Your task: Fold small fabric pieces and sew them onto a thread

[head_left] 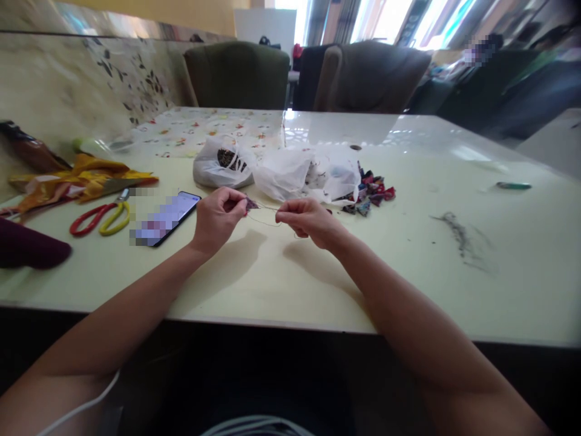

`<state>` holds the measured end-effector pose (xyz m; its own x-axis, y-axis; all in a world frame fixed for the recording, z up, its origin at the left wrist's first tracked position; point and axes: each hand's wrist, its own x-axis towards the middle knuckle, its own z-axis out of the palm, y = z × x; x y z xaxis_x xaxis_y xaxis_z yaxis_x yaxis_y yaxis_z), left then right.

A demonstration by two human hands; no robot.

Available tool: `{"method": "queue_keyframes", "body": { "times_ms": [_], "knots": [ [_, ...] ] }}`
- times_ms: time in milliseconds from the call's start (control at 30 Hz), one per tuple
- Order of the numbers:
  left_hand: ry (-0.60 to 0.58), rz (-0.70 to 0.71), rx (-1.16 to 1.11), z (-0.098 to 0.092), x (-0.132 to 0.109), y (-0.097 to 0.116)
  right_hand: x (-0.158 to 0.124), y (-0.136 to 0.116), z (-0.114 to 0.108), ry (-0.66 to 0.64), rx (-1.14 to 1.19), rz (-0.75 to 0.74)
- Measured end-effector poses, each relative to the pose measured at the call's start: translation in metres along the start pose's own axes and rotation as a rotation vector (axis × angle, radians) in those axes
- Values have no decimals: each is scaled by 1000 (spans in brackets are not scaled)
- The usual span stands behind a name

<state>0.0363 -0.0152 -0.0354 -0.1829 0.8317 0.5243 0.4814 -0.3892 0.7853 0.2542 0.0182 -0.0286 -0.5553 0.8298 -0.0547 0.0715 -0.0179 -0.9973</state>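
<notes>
Above the pale table (290, 284), my left hand (218, 218) pinches a small piece of dark patterned fabric (251, 204). My right hand (311, 221) is closed in a pinch on a thin thread (265, 223), which loops across the gap to the fabric. Whether a needle is between the right fingers is too small to tell. Behind the hands lie white plastic bags (285, 175), with a heap of colourful fabric pieces (374, 192) at their right. A phone (167, 219) with a lit screen rests just left of my left hand.
Scissors (102, 219) with red and yellow handles lie at the left, near yellow cloth (86, 178) and a dark purple roll-shaped thing (31, 245). On the right are a tangle of dark threads (460, 236) and a green pen-like object (514, 186). Chairs (238, 75) stand beyond the table.
</notes>
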Motion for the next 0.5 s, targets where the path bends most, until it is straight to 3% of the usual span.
{"method": "queue_keyframes", "body": {
  "times_ms": [167,267,367,500],
  "knots": [
    [83,-133,-44,-2,5,4,-14,-17,-2,-231,-128,6],
    [97,-188,-97,-1,9,-1,-20,-25,-3,-298,-265,61],
    [122,-274,-242,0,13,-11,-21,-29,-11,-305,-333,115],
    [176,-336,-360,1,20,-24,-18,-27,-24,-214,-286,110]
  ]
}}
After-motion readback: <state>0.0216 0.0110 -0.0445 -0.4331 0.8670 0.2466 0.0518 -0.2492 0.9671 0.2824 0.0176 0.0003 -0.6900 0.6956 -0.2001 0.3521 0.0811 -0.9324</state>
